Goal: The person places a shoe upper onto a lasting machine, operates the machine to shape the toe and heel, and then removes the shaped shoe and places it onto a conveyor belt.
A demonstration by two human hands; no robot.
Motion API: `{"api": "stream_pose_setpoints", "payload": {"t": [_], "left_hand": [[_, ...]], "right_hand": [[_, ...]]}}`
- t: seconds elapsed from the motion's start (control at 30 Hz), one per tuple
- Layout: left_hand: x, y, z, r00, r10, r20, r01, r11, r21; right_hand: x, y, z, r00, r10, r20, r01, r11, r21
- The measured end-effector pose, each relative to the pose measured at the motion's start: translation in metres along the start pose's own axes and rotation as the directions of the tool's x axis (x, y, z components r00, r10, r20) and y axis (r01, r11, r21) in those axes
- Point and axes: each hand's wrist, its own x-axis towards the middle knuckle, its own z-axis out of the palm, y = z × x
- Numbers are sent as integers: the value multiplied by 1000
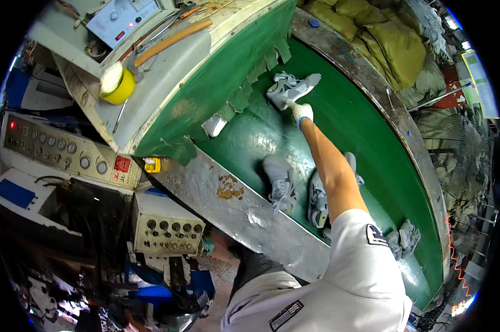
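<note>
My right arm reaches far across a green conveyor belt. My right hand, in a white glove, is closed on the near end of a grey sneaker with loose laces. Part of another light shoe shows beneath the green flap curtain to the left. Closer to me lie a grey sneaker and another grey shoe, partly hidden by my forearm. More grey shoes rest at the right, by my sleeve. My left hand is not in view.
A worn metal ledge borders the belt nearby. On the left are a green-covered machine housing, a yellow cup and control panels. Olive sacks and a fan stand beyond the far rim.
</note>
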Motion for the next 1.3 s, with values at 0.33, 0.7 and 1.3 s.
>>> {"api": "stream_pose_setpoints", "payload": {"t": [0.33,0.7,1.3], "left_hand": [[-70,-48,-88,895,-424,139,331,840,431],[-33,156,35,909,-16,416,163,933,-320],[32,13,-25,867,-242,435,484,206,-851]], "right_hand": [[-2,-44,51,973,144,181,-231,631,740],[-437,-49,-20,39,-687,725,-995,-94,-35],[-843,-141,80,-66,-380,923,-272,896,350]]}}
